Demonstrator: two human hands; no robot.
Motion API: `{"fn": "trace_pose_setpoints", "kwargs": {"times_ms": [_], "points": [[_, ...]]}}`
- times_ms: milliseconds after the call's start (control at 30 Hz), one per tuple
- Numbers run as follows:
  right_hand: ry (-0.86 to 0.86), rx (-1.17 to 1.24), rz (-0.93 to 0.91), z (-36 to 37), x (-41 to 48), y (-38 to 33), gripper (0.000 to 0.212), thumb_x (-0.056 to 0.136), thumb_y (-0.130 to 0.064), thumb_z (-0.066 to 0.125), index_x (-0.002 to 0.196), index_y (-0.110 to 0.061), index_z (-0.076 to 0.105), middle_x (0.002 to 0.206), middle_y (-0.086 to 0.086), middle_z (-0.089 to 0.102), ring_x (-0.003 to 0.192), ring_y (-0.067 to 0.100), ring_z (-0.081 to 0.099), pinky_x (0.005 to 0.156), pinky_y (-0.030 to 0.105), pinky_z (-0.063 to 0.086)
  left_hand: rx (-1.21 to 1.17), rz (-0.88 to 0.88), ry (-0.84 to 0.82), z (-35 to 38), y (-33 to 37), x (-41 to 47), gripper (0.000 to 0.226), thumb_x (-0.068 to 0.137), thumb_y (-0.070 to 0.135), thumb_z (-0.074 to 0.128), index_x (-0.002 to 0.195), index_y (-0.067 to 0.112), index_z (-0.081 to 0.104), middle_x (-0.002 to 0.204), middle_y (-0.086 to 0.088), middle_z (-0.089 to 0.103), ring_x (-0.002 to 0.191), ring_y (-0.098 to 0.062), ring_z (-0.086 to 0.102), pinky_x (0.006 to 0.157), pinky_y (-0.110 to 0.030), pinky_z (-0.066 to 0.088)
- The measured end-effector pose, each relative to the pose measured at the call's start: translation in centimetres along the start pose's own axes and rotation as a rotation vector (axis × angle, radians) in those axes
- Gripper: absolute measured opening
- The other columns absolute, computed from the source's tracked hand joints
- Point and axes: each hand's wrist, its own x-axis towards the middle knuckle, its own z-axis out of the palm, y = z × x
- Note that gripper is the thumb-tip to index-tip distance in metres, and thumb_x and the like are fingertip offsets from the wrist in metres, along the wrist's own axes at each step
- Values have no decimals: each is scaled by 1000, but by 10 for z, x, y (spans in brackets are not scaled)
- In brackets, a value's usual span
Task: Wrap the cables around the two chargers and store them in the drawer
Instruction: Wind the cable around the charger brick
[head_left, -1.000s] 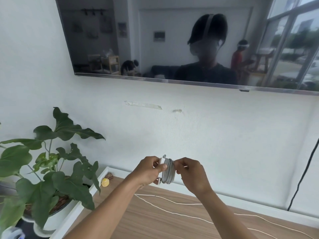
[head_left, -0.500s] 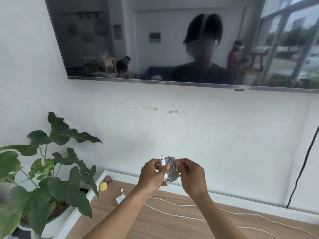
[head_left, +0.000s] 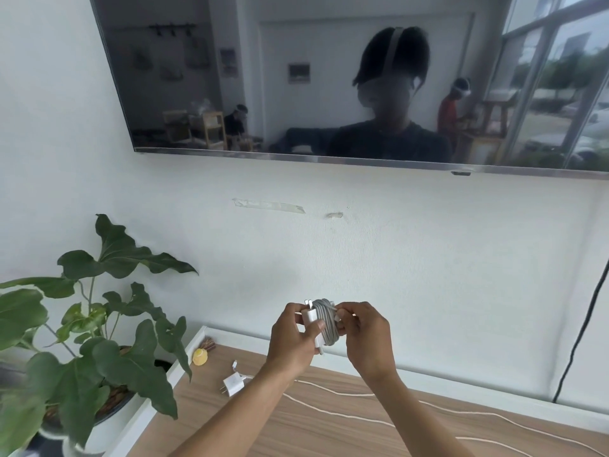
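A white charger (head_left: pixel 312 326) with grey cable (head_left: pixel 326 321) coiled round it is held up in front of the wall. My left hand (head_left: pixel 293 338) grips the charger body, thumb across its face. My right hand (head_left: pixel 364 338) pinches the cable's end against the coil. A second white charger (head_left: pixel 233 384) lies on the wooden top (head_left: pixel 313 427) below my left forearm, prongs pointing left. Its white cable (head_left: pixel 379 420) trails loose across the wood to the right. No drawer is in view.
A leafy potted plant (head_left: pixel 82 328) stands at the left beside the cabinet. A small yellow ball (head_left: pixel 199 356) sits in the cabinet's back left corner. A wall-mounted TV (head_left: pixel 329 77) hangs above. A black cord (head_left: pixel 583 334) runs down the wall at right.
The view has shifted, bringing the second charger on the wood into sight. My hands stay together on the wrapped charger, which has turned slightly.
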Motion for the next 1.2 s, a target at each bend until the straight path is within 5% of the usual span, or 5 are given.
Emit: {"fn": "trace_pose_setpoints", "kwargs": {"times_ms": [300,600,967,1100,1200], "points": [[-69,-131,-149,5,2,6,26,89,5,50,95,-12,68,82,-2,63,67,13,63,62,32,54,59,18,32,-4,-8,2,24,87,15,68,106,17,53,97,-6,60,75,-34,69,63,-51,59],[-224,18,108,0,11,-2,17,94,-6,51,91,-13,66,70,5,70,56,10,68,59,23,57,102,27,18,-13,-15,4,17,88,16,67,102,16,56,96,-5,60,74,-33,69,57,-47,60],[-219,-32,14,12,4,9,18,89,-6,59,95,-17,73,84,-6,70,74,8,66,69,28,55,-11,-37,56,-13,-25,7,24,87,13,68,108,13,56,99,-11,59,82,-36,66,59,-48,60],[-188,-16,32,15,5,6,22,88,-5,59,93,-20,74,87,-10,72,77,5,66,72,22,53,-78,-55,-80,-15,-23,8,58,92,7,60,134,41,39,98,-12,50,70,-23,62,59,-37,61],[-160,-31,58,18,4,7,22,88,-7,58,91,-21,75,84,-9,72,75,8,66,70,27,53,-31,-7,-113,-15,-22,11,49,94,8,57,122,48,52,101,-13,43,75,-23,62,64,-41,62]]}}
